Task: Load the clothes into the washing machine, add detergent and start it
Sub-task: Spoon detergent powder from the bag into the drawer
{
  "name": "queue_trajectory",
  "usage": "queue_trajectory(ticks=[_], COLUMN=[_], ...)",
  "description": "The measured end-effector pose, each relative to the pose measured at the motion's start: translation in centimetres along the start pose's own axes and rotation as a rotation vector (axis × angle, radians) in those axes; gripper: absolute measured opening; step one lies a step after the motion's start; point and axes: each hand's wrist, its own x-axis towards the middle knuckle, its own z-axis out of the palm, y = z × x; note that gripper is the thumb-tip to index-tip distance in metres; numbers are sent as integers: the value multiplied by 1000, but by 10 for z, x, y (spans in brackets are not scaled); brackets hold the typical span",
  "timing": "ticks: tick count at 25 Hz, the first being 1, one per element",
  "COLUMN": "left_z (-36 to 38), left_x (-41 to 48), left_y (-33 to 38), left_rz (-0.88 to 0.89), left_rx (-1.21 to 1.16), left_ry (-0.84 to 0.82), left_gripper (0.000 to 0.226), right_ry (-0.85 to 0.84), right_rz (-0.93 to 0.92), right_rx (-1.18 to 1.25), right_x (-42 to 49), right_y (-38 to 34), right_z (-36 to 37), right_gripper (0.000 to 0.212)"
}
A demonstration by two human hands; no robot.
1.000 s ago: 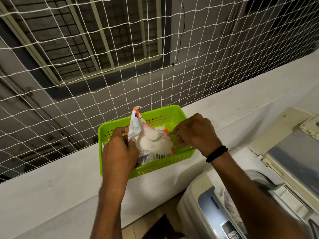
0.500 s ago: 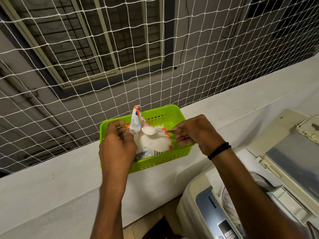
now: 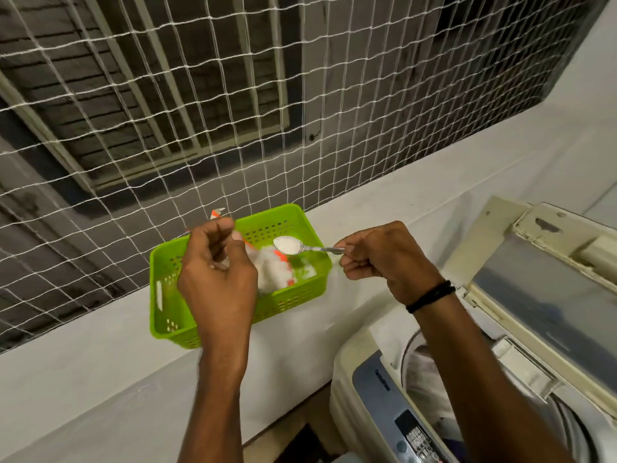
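A green plastic basket [image 3: 293, 299] sits on a white ledge, with an open detergent pouch [image 3: 272, 274] of white powder inside it. My left hand [image 3: 217, 282] pinches the pouch's top edge. My right hand [image 3: 384, 259] grips a metal spoon [image 3: 290, 245] heaped with white powder, held level just above the pouch and basket. At the lower right stands the top-loading washing machine [image 3: 377, 389] with its lid [image 3: 547, 295] raised; clothes [image 3: 430, 379] show dimly in the drum.
A white rope net [image 3: 233, 111] stretches behind the white ledge [image 3: 434, 195], with a building wall and barred window beyond. The machine's control panel [image 3: 414, 439] faces me at the bottom. A black band circles my right wrist.
The spoon has come up out of the pouch, loaded with powder, and moved right. My left hand stays on the pouch top. The view has shifted left and down.
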Motion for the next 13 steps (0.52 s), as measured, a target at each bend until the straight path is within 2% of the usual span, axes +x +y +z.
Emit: queue_trajectory(ticks=[5, 10, 13], left_z=[52, 113, 149], left_x=[-33, -81, -117], left_y=[13, 17, 13], left_rz=[29, 59, 29], left_rx=[-87, -137, -122], left_ry=[-151, -356, -503], left_gripper=[15, 13, 14], right_ry=[143, 333, 485], right_rz=[-2, 92, 174], right_rx=[33, 124, 197], right_x=[-24, -40, -46], right_y=[12, 46, 86], right_z=[-58, -123, -169], right_gripper=[17, 30, 28])
